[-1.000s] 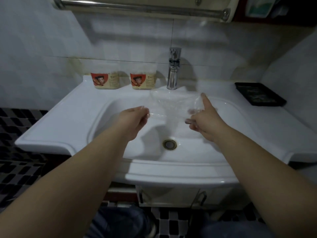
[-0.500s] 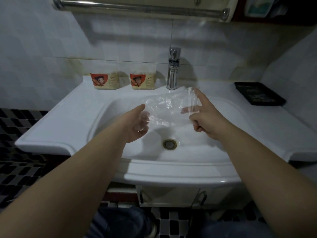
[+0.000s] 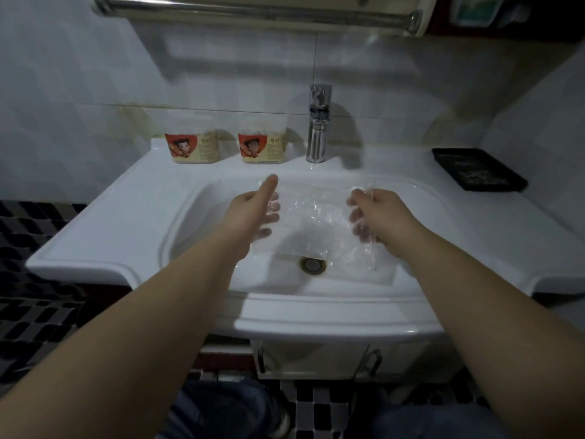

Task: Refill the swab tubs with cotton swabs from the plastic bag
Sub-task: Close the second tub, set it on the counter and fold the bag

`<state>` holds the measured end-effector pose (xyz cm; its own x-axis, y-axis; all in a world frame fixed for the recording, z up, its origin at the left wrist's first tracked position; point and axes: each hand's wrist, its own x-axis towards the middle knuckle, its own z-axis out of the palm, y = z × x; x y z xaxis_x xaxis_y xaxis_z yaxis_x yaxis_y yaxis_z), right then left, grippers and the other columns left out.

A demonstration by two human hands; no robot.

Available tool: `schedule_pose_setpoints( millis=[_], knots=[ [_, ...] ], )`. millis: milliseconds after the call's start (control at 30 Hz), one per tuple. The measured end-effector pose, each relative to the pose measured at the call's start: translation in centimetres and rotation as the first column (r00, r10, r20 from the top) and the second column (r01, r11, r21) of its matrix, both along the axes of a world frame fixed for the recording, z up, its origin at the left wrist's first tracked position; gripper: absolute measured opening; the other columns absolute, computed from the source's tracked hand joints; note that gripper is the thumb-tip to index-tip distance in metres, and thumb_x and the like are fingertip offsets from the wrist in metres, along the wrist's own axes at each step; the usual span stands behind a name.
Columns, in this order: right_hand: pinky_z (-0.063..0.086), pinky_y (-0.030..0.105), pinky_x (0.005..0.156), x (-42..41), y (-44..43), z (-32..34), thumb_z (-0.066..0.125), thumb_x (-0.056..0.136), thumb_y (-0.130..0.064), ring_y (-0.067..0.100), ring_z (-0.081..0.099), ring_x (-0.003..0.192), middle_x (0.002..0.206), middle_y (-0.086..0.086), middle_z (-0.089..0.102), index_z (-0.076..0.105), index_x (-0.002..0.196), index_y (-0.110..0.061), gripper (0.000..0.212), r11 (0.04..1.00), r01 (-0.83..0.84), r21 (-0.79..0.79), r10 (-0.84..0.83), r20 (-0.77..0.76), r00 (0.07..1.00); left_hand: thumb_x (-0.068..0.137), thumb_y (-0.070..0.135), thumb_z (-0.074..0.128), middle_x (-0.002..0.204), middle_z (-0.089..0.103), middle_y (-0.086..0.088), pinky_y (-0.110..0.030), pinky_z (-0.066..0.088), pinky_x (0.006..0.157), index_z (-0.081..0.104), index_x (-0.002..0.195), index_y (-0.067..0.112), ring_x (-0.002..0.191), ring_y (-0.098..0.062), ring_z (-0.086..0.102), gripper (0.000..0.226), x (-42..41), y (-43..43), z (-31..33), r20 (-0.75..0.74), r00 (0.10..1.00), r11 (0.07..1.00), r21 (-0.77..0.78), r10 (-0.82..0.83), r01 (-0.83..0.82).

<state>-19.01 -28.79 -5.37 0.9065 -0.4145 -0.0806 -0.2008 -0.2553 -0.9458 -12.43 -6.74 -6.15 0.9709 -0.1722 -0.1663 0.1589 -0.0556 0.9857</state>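
Note:
A clear plastic bag [image 3: 316,217] is stretched between my two hands over the sink basin [image 3: 202,217]. My left hand [image 3: 250,210] holds its left edge, with the thumb on top and the fingers showing through the plastic underneath. My right hand [image 3: 376,213] grips the right edge with curled fingers. I cannot make out any swabs inside the bag. Two clear swab tubs with red and cream labels stand against the back wall, one at the left [image 3: 193,144] and one [image 3: 262,144] nearer the tap, both holding white swabs.
A chrome tap [image 3: 318,125] rises behind the basin, right of the tubs. A black tray [image 3: 478,169] lies on the counter's right side. The drain [image 3: 312,265] sits below the bag. A metal rail [image 3: 253,11] runs overhead.
The bag has gone from a small bunched shape to spread wide and lower over the basin. My hands moved apart, and my right index finger, earlier pointing up, now curls on the bag's edge.

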Motion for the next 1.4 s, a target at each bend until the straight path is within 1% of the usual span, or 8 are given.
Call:
schedule_pose_setpoints(
  millis=[300,467,567,833,1000,1133,1267,1400],
  knots=[
    [0.04,0.026,0.049,0.6,-0.2,-0.9,0.033,0.107,-0.038,0.023,0.056,0.056,0.089,0.012,0.067,0.06,0.113,-0.015,0.035,0.954,0.092,-0.284,-0.097,-0.005,0.995,0.105,0.042,0.044,0.076,0.067,0.0,-0.019,0.043,0.043,0.066,0.096,0.021,0.045,-0.009,0.057,0.032,-0.7,0.1,-0.2,0.3,0.943,0.966,0.164,0.144,-0.2],
    [0.043,0.037,0.107,0.4,-0.6,-0.9,0.054,0.099,-0.052,0.025,0.054,0.127,0.145,0.004,0.052,0.038,0.151,-0.024,0.061,0.903,0.033,-0.429,-0.023,0.028,0.999,0.105,0.04,0.045,0.08,0.072,0.001,-0.021,0.043,0.041,0.067,0.097,0.025,0.044,-0.011,0.056,0.028,-1.1,0.1,0.0,0.388,0.921,0.968,0.214,0.039,-0.131],
    [0.036,0.035,0.114,0.0,0.7,-0.8,0.062,0.094,-0.056,0.014,0.045,0.137,0.149,-0.007,0.049,0.037,0.153,-0.032,0.069,0.876,-0.131,-0.464,0.201,0.104,0.974,0.106,0.037,0.048,0.082,0.074,0.0,-0.02,0.041,0.04,0.068,0.099,0.025,0.044,-0.015,0.055,0.024,-1.5,-0.3,0.0,0.452,0.88,0.965,0.263,-0.142,0.02],
    [0.046,0.031,0.066,0.2,1.8,-0.6,0.061,0.098,-0.046,0.009,0.057,0.066,0.071,-0.005,0.062,0.071,0.079,-0.022,0.032,0.83,-0.176,-0.529,0.267,0.1,0.958,0.098,0.045,0.062,0.082,0.076,0.003,-0.017,0.045,0.052,0.07,0.106,0.029,0.056,-0.012,0.066,0.02,-1.9,-0.7,-0.4,0.442,0.856,0.937,0.325,-0.269,0.126],
    [0.041,0.023,0.062,-0.1,0.7,-0.2,0.055,0.102,-0.04,0.007,0.047,0.06,0.062,-0.008,0.05,0.061,0.079,-0.013,0.036,0.857,0.028,-0.514,0.132,0.272,0.953,0.097,0.054,0.058,0.063,0.07,0.005,-0.023,0.047,0.057,0.074,0.079,0.022,0.05,0.003,0.057,0.04,-1.1,-0.2,-0.8,0.334,0.903,0.838,0.543,-0.27,0.05],
    [0.04,0.027,0.063,-0.1,0.8,0.2,0.052,0.102,-0.046,0.019,0.052,0.068,0.071,0.002,0.057,0.062,0.083,-0.007,0.044,0.835,0.011,-0.551,0.113,0.191,0.975,0.095,0.05,0.065,0.06,0.067,0.003,-0.007,0.035,0.043,0.073,0.076,0.015,0.043,0.002,0.053,0.04,-1.0,-0.3,-0.4,0.414,0.904,0.894,0.437,-0.105,-0.097],
    [0.038,0.027,0.056,0.0,0.8,0.0,0.057,0.098,-0.05,0.015,0.05,0.057,0.06,-0.009,0.056,0.074,0.081,-0.013,0.045,0.881,-0.135,-0.454,0.152,0.001,0.988,0.095,0.045,0.067,0.068,0.072,0.002,-0.022,0.051,0.056,0.071,0.09,0.015,0.052,-0.005,0.061,0.031,-0.6,-0.2,-0.3,0.401,0.914,0.972,0.189,0.053,-0.139],
    [0.043,0.025,0.05,0.2,0.9,0.0,0.051,0.104,-0.035,0.017,0.054,0.056,0.061,-0.002,0.066,0.065,0.078,-0.01,0.038,0.99,-0.121,-0.071,0.127,0.092,0.988,0.081,0.061,0.068,0.116,0.07,-0.01,-0.039,0.059,0.089,0.043,0.145,0.016,0.103,-0.023,0.071,0.083,-0.7,-0.3,0.2,0.01,0.992,0.989,-0.08,-0.122,0.122]
  ],
)
